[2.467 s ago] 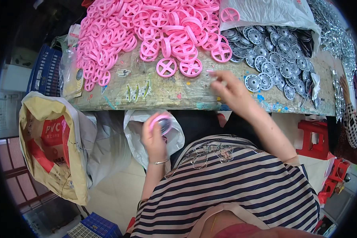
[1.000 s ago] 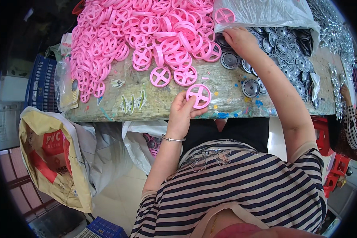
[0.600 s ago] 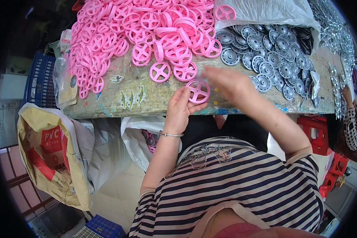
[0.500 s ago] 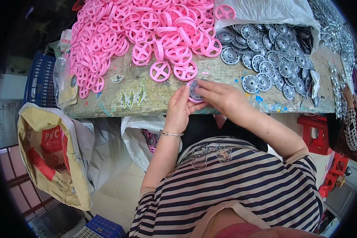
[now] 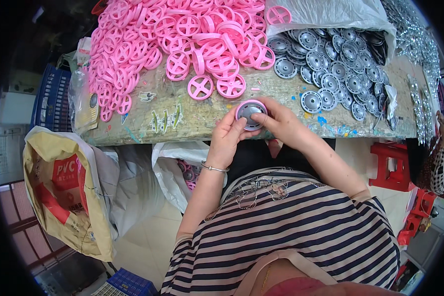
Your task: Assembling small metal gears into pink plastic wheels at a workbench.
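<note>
Over the table's near edge, both hands grip one small toy wheel (image 5: 252, 109), a grey hubcap disc seated inside a pink rim. My left hand (image 5: 227, 132) holds its left side, thumb on the disc's lower left. From the right, my right hand (image 5: 280, 123) presses its thumb on the disc face, fingers curled behind the rim. Two loose pink wheel rims (image 5: 230, 86) with cross spokes lie just beyond the hands. A large heap of pink rims (image 5: 182, 29) spreads behind them. To the right, many grey hubcap discs (image 5: 339, 70) spill out of a white plastic bag (image 5: 330, 15).
Silver tinsel (image 5: 417, 44) hangs at the table's right end. An open sack (image 5: 66, 192) stands at the left, beside a white bag (image 5: 170, 170) with finished-looking wheels inside. A red stool (image 5: 390, 165) is at the right, near another person's arm (image 5: 441, 158).
The right hand has shifted from covering the grey disc to gripping the wheel's right side. The wheel has moved slightly right and now faces up, with the thumbs on the disc.
</note>
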{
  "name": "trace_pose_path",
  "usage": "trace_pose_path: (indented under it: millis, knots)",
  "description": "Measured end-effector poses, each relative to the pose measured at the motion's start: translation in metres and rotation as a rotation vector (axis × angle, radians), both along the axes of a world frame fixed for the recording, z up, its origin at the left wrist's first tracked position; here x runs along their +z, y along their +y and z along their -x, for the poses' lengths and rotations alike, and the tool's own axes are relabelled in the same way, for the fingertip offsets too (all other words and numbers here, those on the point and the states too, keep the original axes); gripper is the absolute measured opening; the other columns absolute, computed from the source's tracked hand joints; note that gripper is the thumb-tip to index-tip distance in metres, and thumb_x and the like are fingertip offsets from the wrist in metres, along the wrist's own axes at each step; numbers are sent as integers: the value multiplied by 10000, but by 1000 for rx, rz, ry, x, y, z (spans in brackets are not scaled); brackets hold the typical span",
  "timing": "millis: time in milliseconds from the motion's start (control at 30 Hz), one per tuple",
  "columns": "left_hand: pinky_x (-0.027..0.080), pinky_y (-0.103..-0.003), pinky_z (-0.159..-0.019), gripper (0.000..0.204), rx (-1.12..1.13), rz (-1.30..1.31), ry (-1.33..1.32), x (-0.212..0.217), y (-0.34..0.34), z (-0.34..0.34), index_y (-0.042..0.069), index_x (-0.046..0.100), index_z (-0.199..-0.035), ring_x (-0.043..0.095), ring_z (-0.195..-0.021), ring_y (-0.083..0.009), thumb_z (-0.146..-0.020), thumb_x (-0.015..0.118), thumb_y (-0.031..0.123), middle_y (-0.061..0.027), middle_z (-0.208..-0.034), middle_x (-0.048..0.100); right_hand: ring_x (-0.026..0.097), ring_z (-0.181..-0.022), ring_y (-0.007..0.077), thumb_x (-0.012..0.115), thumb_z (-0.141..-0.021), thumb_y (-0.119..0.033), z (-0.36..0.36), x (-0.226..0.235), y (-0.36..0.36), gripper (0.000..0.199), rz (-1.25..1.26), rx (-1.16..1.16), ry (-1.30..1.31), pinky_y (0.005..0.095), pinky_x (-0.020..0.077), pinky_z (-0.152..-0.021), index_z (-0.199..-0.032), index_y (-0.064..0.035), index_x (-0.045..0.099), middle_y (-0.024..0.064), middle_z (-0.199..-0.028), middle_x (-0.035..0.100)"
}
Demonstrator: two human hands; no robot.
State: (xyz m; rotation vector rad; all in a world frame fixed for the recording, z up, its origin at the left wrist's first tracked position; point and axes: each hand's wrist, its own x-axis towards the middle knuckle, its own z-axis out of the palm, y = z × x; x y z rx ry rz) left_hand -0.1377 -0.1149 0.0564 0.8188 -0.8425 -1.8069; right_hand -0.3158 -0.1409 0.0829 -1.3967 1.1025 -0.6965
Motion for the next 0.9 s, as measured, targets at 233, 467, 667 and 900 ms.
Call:
trace_pose_path:
  millis: [233, 467, 667, 900]
  knots:
    - [569, -340, -850, 371, 89, 40, -51, -1, 5, 7, 3, 417, -1345, 598, -1051, -184, -985, 444, 86, -100, -1221, 546, 584, -857, 100, 591, -919, -154, -1, -4, -3, 251, -46, -16, 60, 266, 489, -773, -1125, -13, 564, 56, -930, 632]
    - [524, -293, -820, 328, 349, 89, -340, -5, 38, -20, -28, 489, -1275, 584, -995, -152, -990, 451, 130, -84, -1127, 585, 596, -822, 111, 584, -928, -215, -5, 18, 12, 263, -134, 29, 114, 263, 492, -724, -1119, -34, 583, 53, -905, 640]
    - [453, -281, -841, 285, 721, 91, -775, -30, 108, -118, -35, 569, -1146, 555, -947, -135, -984, 461, 172, -91, -1035, 615, 585, -804, 149, 598, -921, -234, 1, 12, -16, 299, 154, -55, 108, 308, 487, -737, -1137, -29, 575, 69, -905, 615]
    - [477, -323, -794, 241, 330, 224, -1523, -35, 129, -134, -6, 617, -1083, 601, -921, -246, -940, 536, 171, -140, -984, 634, 545, -933, 362, 713, -778, -191, -29, -12, -63, 351, 955, 6, 519, 405, 447, -836, -1043, -34, 545, 166, -1106, 527]
